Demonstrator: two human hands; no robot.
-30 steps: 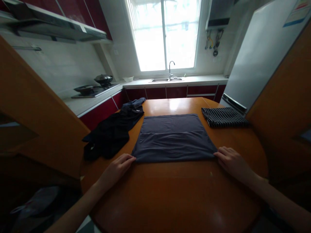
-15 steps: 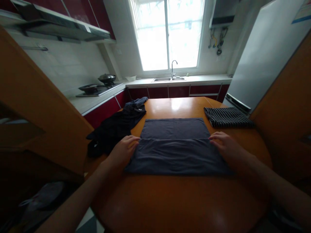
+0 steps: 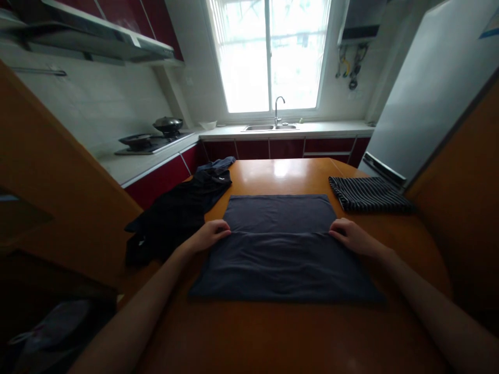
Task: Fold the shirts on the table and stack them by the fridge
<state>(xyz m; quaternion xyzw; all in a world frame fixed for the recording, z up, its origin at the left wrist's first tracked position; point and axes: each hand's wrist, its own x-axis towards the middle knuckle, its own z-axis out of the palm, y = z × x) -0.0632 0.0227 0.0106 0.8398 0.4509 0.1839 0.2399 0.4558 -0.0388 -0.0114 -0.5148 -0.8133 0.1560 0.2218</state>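
A dark grey-blue folded piece of clothing (image 3: 284, 265) lies spread on the wooden table (image 3: 288, 335), with a folded-over layer whose edge crosses its middle. Its exact kind does not show. My left hand (image 3: 213, 234) pinches the left end of that edge between thumb and fingers. At the opposite end, my right hand (image 3: 349, 236) pinches the same edge. Wrinkles run across the cloth between and below the hands.
Dark crumpled clothes (image 3: 171, 213) lie along the table's left side. A black-and-white striped folded cloth (image 3: 370, 195) rests at the right. Beyond are a counter with a sink (image 3: 268, 127), a stove with pans (image 3: 167, 124) and a fridge (image 3: 429, 93).
Both hands left the near corners of the grey-blue clothing and moved up and inward to the fold's edge, which they now pinch. The clothing has come nearer to me.
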